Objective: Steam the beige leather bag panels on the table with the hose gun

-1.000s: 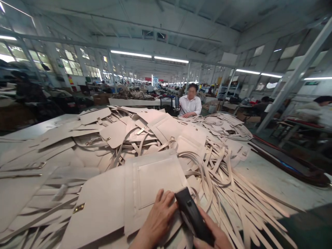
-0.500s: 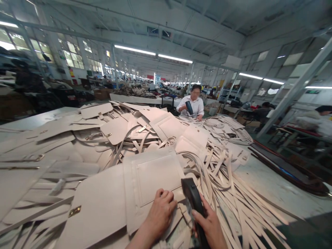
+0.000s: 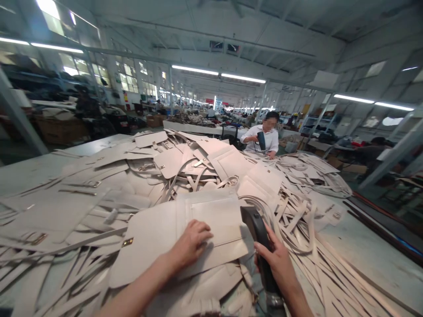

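Note:
A cream bag panel [image 3: 152, 242] with a small gold lock fitting [image 3: 127, 241] lies in front of me, on top of other cream pieces. It joins a pocketed section [image 3: 214, 209] on its right. My left hand [image 3: 193, 240] rests over that section with fingers loosely bent and holding nothing visible. My right hand [image 3: 272, 251] is closed around a black heat gun [image 3: 259, 235], just right of the panel's edge. A silver collar shows at the tool's lower end. Its outlet is hard to make out.
Heaped cream bag parts [image 3: 172, 160] and long straps [image 3: 317, 264] spread over the pale table [image 3: 366, 246]. A co-worker in white [image 3: 262, 136] stands across it with a dark blue blower. Metal posts [image 3: 20, 110] rise at the sides.
The view has turned left, so things sit further right. My left hand has moved left across the panel, and its fingers have loosened. My right hand still grips the heat gun.

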Available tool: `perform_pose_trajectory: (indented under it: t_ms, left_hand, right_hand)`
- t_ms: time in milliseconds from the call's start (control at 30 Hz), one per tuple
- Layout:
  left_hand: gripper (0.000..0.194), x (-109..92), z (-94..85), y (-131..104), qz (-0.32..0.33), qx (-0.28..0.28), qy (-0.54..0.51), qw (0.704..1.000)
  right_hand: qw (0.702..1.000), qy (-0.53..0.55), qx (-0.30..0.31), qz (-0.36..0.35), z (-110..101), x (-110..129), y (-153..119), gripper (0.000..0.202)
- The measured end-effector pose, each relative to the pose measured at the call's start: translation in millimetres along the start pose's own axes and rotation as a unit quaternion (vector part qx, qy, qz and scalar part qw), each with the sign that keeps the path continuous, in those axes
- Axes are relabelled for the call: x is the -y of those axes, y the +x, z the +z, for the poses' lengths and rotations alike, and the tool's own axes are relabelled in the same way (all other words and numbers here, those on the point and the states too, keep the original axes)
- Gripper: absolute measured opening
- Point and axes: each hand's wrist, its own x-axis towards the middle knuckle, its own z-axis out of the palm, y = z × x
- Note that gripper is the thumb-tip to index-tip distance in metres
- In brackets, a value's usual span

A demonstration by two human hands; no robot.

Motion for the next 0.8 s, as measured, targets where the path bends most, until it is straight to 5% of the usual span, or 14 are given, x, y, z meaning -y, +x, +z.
perform_pose_trajectory:
  t_ms: [133, 300, 400, 567, 700, 800]
  left_hand:
    - [0.032, 35, -30.0, -38, -0.098, -0.023, 0.133, 0.986]
    - [0.030, 37, -21.5, -56, -0.143, -0.044, 0.190, 0.970]
    - [0.030, 31, -17.2, -55, -0.146, -0.052, 0.191, 0.969]
    - [0.030, 32, -18.7, -57, -0.156, -0.057, 0.171, 0.971]
    - [0.029, 36, -18.3, -59, -0.160, -0.066, 0.159, 0.972]
    - [0.028, 37, -17.1, -60, -0.161, -0.070, 0.153, 0.972]
  right_hand:
    - [0.994, -0.046, 0.091, 0.030, 1, -10, -40, 0.078]
    - [0.959, 0.006, 0.275, 0.072, 37, -48, -65, 0.072]
    - [0.938, 0.002, 0.333, 0.100, 70, -56, -69, 0.074]
    - [0.957, -0.016, 0.282, 0.071, 107, -39, -72, 0.071]
    - [0.981, -0.041, 0.185, 0.035, 96, -35, -69, 0.074]
    - [0.972, -0.040, 0.219, 0.076, 83, -44, -68, 0.076]
